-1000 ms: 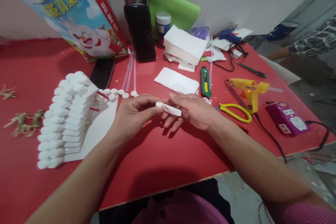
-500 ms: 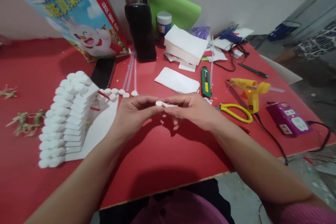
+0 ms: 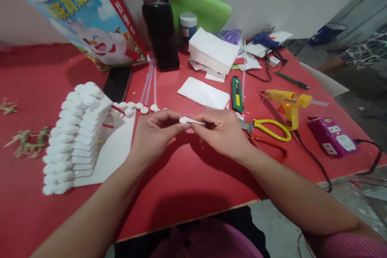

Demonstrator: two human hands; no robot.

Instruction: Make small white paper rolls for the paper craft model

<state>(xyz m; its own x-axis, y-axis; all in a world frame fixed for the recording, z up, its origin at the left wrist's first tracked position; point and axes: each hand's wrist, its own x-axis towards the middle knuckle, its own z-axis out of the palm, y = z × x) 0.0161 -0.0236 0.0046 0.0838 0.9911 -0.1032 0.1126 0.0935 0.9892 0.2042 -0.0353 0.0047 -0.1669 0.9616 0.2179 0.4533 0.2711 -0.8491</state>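
Note:
Between my two hands is a small strip of white paper [image 3: 185,120], curled into a roll at its left end with a flat tail to the right. My left hand [image 3: 155,135] pinches the rolled end with thumb and fingers. My right hand [image 3: 222,131] grips the tail, its fingertips close to the left ones. Beside my left arm, many similar paper rolls [image 3: 62,147] stand in stepped rows with flat tails fanned over a white sheet [image 3: 117,161]. Several loose rolls [image 3: 144,110] lie just beyond my left hand.
Past my hands lie cut paper strips [image 3: 204,93], a paper stack [image 3: 214,50] and a green utility knife [image 3: 237,93]. On the right are scissors [image 3: 272,130], a yellow glue gun [image 3: 288,107] and a purple power socket box [image 3: 332,137]. A patterned sleeve [image 3: 365,50] shows at far right.
My right hand's fingers have curled in closer around the paper's tail. Both hands stay nearly in place, and more of the scissors shows beside my right wrist.

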